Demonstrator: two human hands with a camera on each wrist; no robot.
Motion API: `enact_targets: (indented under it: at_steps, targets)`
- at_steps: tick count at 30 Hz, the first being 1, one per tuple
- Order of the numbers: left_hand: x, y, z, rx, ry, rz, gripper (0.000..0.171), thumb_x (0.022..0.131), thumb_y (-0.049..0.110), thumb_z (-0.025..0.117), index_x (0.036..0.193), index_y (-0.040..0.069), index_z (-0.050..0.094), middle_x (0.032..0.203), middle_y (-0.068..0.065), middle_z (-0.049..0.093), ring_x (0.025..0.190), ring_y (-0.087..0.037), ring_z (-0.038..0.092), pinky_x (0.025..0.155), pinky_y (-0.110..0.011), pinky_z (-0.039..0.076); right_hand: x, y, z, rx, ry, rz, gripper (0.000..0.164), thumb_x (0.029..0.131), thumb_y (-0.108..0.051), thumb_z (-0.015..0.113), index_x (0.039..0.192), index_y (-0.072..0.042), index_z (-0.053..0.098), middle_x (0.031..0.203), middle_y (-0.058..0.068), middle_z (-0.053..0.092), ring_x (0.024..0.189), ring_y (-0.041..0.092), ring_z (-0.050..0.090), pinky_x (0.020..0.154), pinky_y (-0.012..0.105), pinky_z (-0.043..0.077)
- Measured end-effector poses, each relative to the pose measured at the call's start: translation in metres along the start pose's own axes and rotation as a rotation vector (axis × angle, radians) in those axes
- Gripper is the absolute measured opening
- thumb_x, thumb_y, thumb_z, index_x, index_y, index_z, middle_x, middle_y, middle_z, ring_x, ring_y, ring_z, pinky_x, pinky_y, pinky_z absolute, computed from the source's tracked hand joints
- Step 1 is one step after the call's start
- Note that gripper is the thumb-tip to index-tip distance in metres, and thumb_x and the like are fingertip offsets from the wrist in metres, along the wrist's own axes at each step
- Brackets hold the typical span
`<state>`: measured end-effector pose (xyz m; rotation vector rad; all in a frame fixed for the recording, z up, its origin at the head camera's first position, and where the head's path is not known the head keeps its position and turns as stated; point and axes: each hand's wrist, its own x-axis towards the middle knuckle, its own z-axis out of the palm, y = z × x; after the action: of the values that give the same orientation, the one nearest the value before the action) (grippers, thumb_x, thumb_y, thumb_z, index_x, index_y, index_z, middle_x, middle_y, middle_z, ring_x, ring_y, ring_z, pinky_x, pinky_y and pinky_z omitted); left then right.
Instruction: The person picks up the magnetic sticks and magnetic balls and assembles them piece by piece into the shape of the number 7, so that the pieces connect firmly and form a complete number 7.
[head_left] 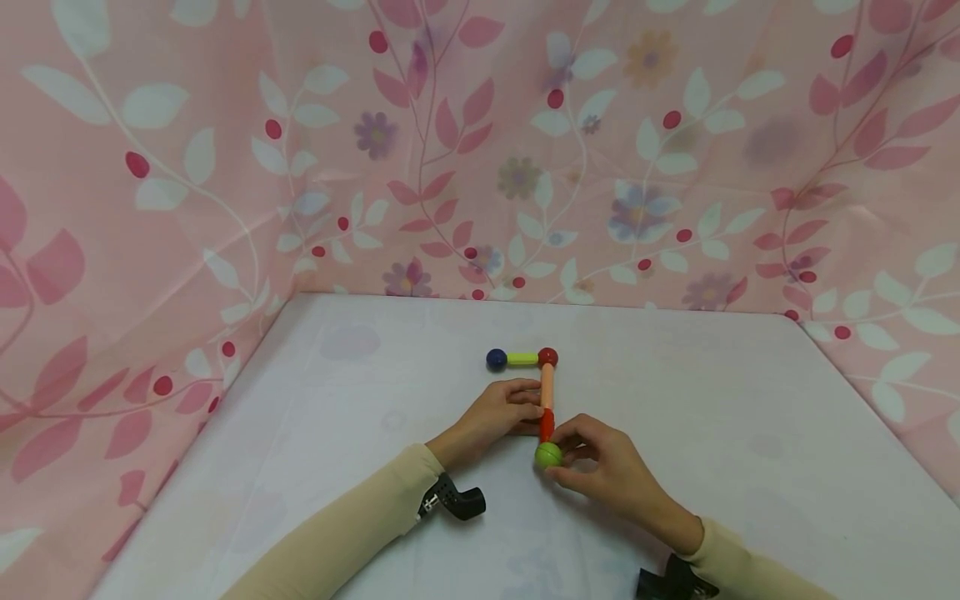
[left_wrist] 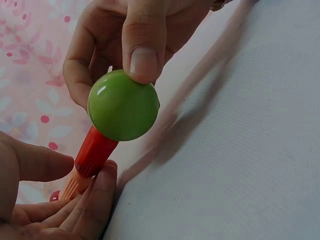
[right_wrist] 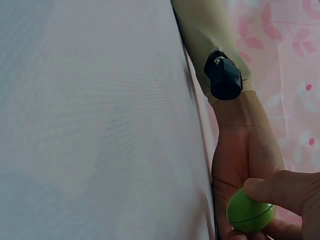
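Note:
A joined line of toy rods and balls lies on the white table (head_left: 360, 517). Its far end is a dark blue ball (head_left: 497, 360), then a yellow-green rod (head_left: 522, 359) and a red ball (head_left: 548, 357) at the corner. From there a peach rod (head_left: 547, 387) runs toward me into a red rod (head_left: 547, 427), with a green ball (left_wrist: 123, 106) at the near end. My left hand (head_left: 498, 410) pinches the red rod near its joint with the peach one. The green ball is held by my right hand (head_left: 615, 467), thumb on its near side; its other fingertips are partly hidden.
Pink cloth with leaves and flowers (head_left: 465, 150) hangs behind the table and along its sides. A black wrist camera (head_left: 461, 502) sits on the left sleeve, and another (head_left: 675, 579) on the right one.

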<state>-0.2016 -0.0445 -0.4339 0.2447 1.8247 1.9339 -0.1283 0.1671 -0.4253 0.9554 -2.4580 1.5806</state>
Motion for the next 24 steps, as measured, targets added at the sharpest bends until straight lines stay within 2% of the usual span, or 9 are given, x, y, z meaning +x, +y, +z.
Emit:
enact_targets:
  at_steps: [5,13,24]
  targets:
    - [-0.0002,0.0000,0.0006,-0.009,0.004,-0.002,0.049,0.099,0.003,0.067,0.146,-0.001,0.054,0.118,-0.010,0.071,0.102,-0.023,0.070,0.089,-0.036,0.059,0.0001,0.0006,0.0015,-0.009,0.011,0.019,0.037,0.080,-0.001,0.090,0.109,-0.007,0.068,0.102,0.001,0.068,0.084,0.020,0.069,0.074,0.037,0.062]
    - [-0.0012,0.0021,0.0009,-0.022,-0.005,-0.006,0.048,0.099,0.005,0.067,0.146,-0.001,0.055,0.122,-0.011,0.070,0.103,-0.023,0.070,0.090,-0.037,0.058,0.0003,0.0017,0.0029,-0.033,0.017,-0.019,0.037,0.080,0.001,0.090,0.108,-0.006,0.067,0.101,0.001,0.067,0.082,0.020,0.069,0.071,0.038,0.062]
    - [-0.0001,0.0031,-0.0011,-0.025,-0.025,-0.011,0.047,0.102,0.006,0.064,0.147,-0.002,0.053,0.123,-0.013,0.069,0.105,-0.023,0.070,0.091,-0.037,0.058,0.0010,0.0038,0.0040,-0.030,0.014,-0.024,0.042,0.076,0.007,0.090,0.107,-0.007,0.065,0.102,0.000,0.066,0.082,0.018,0.068,0.070,0.039,0.062]
